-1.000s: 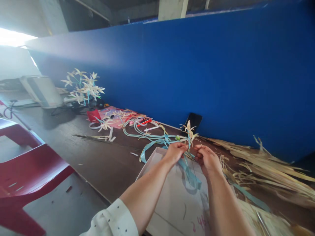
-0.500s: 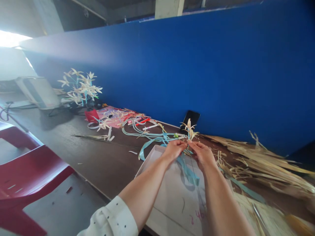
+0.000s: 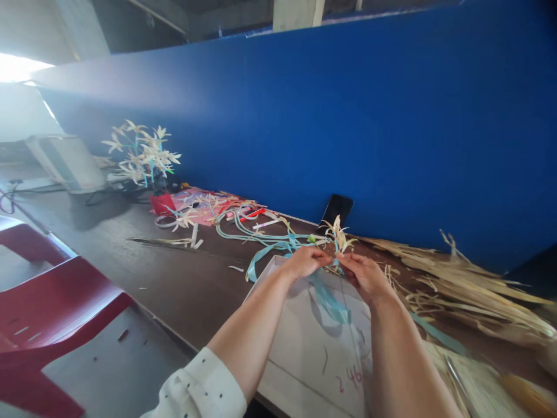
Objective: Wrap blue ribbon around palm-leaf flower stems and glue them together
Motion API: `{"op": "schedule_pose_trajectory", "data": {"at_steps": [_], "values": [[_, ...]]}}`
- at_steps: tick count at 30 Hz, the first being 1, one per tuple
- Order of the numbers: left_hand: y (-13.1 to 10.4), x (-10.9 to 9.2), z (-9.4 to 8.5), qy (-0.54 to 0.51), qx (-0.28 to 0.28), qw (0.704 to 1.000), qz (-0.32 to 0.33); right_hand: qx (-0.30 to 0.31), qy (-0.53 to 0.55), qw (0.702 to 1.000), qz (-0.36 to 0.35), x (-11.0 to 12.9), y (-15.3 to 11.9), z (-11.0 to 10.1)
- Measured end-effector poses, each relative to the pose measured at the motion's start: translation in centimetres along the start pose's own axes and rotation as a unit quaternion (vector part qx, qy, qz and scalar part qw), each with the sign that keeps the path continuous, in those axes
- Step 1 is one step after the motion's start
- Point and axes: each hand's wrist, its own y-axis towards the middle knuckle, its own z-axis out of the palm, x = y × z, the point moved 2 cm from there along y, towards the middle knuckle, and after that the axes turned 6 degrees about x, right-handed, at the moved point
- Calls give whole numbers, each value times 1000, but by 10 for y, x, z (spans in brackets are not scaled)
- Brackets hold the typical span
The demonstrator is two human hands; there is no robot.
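A cream handmade flower [image 3: 339,233] stands upright above my fingertips, with pale blue on its stem. My right hand [image 3: 363,274] pinches the stem just below the petals. Beside it, my left hand [image 3: 307,261] is closed at the fingertips, close to the same stem and a light blue ribbon [image 3: 329,299]. That ribbon hangs below the hands over a shallow white box lid [image 3: 313,354], which has pink handwriting on it. Fingers cover the exact spot where stem and ribbon meet.
Dried leaf strips [image 3: 461,273] lie on the right. A phone [image 3: 337,210] leans on the blue partition [image 3: 369,104]. Blue cords [image 3: 230,235] and paper scraps spread leftward toward a vase of finished flowers [image 3: 150,154]. A red chair [image 3: 61,299] stands at left; scissors [image 3: 459,380] lie lower right.
The flower has shifted slightly down and to the right. My fingertips have moved a little apart, with the right hand drawn rightward.
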Motion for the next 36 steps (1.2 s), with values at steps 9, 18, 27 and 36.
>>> {"op": "schedule_pose_trajectory", "data": {"at_steps": [9, 18, 27, 36], "values": [[-3, -1, 1, -95, 60, 993, -38, 73, 46, 996, 14, 0, -5, 2], [-5, -2, 5, -230, 44, 972, -22, 81, 85, 993, -10, 3, -6, 4], [-3, 6, 10, -276, 58, 959, -18, 81, 89, 992, -28, 3, -6, 4], [-2, 5, 15, -346, 34, 937, -42, 48, 129, 990, -36, 4, -5, 12]]}}
